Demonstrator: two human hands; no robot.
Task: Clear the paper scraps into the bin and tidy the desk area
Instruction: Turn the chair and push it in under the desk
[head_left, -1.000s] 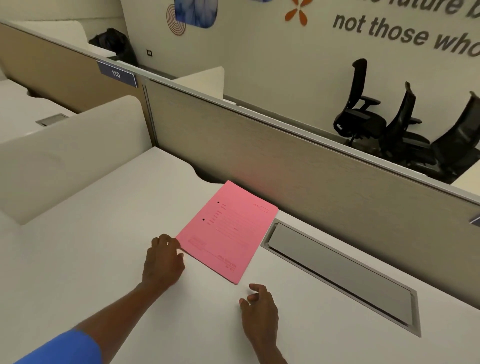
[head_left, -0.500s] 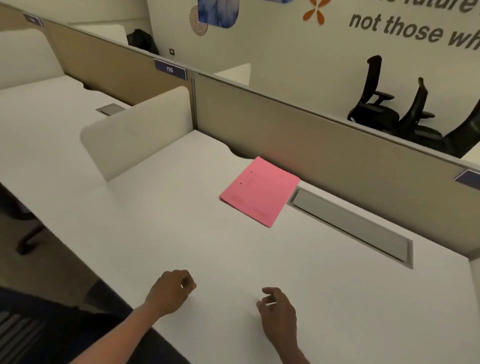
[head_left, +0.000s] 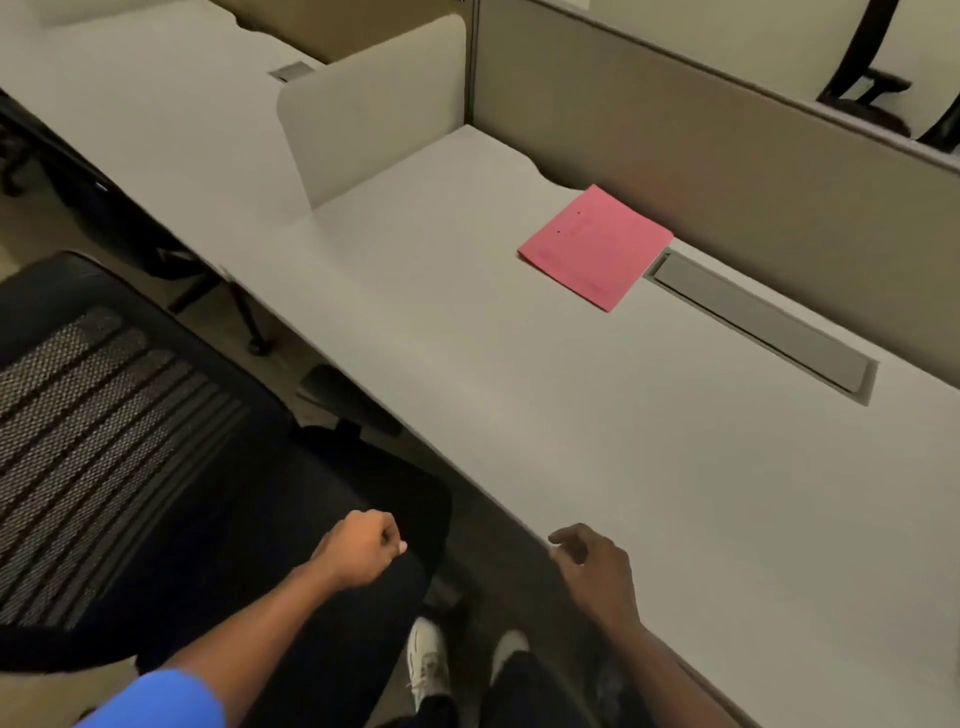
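Note:
A pink folder (head_left: 597, 248) lies flat at the back of the white desk (head_left: 571, 415), close to the partition. My left hand (head_left: 363, 548) is curled into a fist over the black chair seat, off the desk, and nothing shows in it. My right hand (head_left: 592, 564) hovers at the desk's front edge with fingers loosely bent and apart, holding nothing. No paper scraps or bin are in view.
A black mesh office chair (head_left: 104, 441) stands at the left, its seat under my left hand. A grey cable flap (head_left: 763, 322) is set into the desk beside the folder. A beige partition (head_left: 727, 156) and white side divider (head_left: 374, 104) bound the desk. My white shoes (head_left: 426, 660) show below.
Both hands have pulled back from the folder to the desk's front edge and beyond. The view has backed away and tilted down, bringing the chair and my feet into sight.

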